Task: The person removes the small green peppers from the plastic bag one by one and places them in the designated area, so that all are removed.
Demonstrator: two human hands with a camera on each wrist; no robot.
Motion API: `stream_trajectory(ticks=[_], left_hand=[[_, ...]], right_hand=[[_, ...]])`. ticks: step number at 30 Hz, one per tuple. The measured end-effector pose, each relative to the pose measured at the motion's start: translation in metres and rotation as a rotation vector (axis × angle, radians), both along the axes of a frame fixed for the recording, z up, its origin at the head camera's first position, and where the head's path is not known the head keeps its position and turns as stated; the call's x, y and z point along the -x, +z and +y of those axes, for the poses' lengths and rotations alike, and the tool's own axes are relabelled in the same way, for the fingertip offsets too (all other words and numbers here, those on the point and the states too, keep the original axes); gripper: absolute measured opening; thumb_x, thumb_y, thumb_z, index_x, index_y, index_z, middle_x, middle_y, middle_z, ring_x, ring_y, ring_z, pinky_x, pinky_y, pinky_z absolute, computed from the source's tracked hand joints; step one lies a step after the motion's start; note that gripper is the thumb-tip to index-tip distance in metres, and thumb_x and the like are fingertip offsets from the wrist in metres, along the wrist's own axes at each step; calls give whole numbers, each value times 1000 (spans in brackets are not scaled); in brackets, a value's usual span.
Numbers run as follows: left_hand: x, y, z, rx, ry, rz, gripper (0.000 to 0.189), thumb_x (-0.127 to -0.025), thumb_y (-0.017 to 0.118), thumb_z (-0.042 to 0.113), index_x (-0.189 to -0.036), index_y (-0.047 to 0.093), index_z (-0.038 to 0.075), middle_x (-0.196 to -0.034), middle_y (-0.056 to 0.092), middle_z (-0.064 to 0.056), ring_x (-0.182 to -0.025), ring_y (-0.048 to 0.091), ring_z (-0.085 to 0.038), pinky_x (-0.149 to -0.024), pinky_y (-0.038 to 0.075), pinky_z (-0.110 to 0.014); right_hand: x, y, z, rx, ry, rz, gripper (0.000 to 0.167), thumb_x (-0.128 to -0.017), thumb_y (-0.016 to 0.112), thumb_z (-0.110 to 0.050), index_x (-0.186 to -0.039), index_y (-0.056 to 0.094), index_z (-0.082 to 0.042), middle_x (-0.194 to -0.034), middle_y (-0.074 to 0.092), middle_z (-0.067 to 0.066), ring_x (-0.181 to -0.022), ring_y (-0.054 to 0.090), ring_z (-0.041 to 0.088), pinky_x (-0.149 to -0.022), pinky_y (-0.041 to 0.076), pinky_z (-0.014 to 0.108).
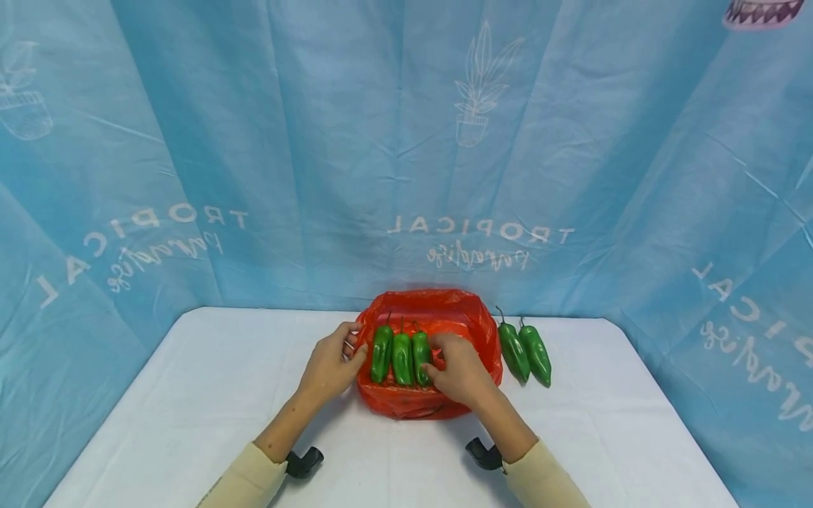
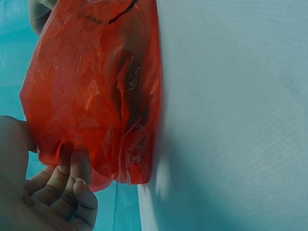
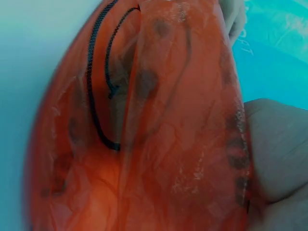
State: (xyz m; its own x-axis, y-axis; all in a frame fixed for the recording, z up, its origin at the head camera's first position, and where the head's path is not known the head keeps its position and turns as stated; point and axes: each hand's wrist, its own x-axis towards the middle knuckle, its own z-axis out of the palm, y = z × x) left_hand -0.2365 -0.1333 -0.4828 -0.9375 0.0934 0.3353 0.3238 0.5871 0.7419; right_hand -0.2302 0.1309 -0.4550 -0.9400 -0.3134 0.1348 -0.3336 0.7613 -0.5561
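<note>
A red plastic bag (image 1: 406,408) sits with its mouth spread wide. Three green chili peppers with thin stems lie side by side in it: the left pepper (image 1: 382,353), the middle pepper (image 1: 402,358) and the right pepper (image 1: 421,357). My right hand (image 1: 460,370) reaches over the bag's right side and pinches the right pepper between thumb and fingers. At the left rim my left hand (image 1: 333,363) holds the bag. In the left wrist view, the fingers (image 2: 79,166) of that hand curl against the red plastic. The right wrist view shows mostly the bag's side (image 3: 183,159).
Two more green peppers, one (image 1: 513,351) beside the other (image 1: 536,354), lie right of the bag on the white-covered table (image 1: 603,423). A blue printed curtain (image 1: 356,176) hangs behind and around the table. Dark cord (image 3: 91,77) shows on the bag's side.
</note>
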Motion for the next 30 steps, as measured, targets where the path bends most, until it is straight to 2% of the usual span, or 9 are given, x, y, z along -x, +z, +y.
stream_trajectory(ticks=[5, 10, 15, 23, 27, 30], left_hand=[[-1, -1, 0, 6, 1, 8, 35, -94, 73, 7, -128, 66, 2, -92, 65, -3, -77, 59, -12, -68, 52, -25], [0, -1, 0, 7, -2, 3, 35, -94, 73, 6, -128, 66, 2, -92, 65, -2, -76, 59, -11, -68, 52, -24], [0, 0, 0, 6, 0, 7, 35, -94, 73, 7, -128, 66, 2, -91, 65, -2, -76, 59, -11, -68, 52, -25], [0, 0, 1, 9, -1, 9, 35, -93, 73, 8, -127, 66, 3, -92, 65, -2, -76, 60, -11, -69, 52, -26], [0, -1, 1, 8, 0, 9, 36, -93, 74, 8, -127, 66, 3, -92, 65, -2, -76, 59, -11, -69, 52, -26], [0, -1, 1, 8, 1, 5, 36, -93, 74, 8, -128, 66, 3, -92, 65, -2, -77, 59, -11, -69, 51, -26]], right_hand=[[0, -6, -2, -25, 15, -1, 54, -92, 83, -19, -141, 65, -4, -136, 67, 15, -122, 65, 35, -96, 59, 51], [1, -12, -7, -46, -10, -8, 54, -92, 83, -24, -140, 66, -3, -135, 68, 15, -125, 64, 36, -100, 57, 53], [3, -17, -11, -94, -47, 45, 52, -91, 85, -28, -133, 70, -2, -129, 71, 15, -121, 65, 35, -102, 56, 52], [3, -26, -16, -146, -98, 118, 53, -86, 90, -33, -127, 73, -4, -115, 73, 13, -104, 69, 29, -91, 60, 47], [2, -28, -19, -170, -128, 124, 55, -84, 92, -33, -127, 72, -5, -110, 73, 11, -96, 69, 25, -84, 62, 43], [2, -28, -20, -166, -144, 111, 56, -84, 92, -30, -130, 71, -5, -110, 73, 11, -96, 69, 24, -85, 62, 43]])
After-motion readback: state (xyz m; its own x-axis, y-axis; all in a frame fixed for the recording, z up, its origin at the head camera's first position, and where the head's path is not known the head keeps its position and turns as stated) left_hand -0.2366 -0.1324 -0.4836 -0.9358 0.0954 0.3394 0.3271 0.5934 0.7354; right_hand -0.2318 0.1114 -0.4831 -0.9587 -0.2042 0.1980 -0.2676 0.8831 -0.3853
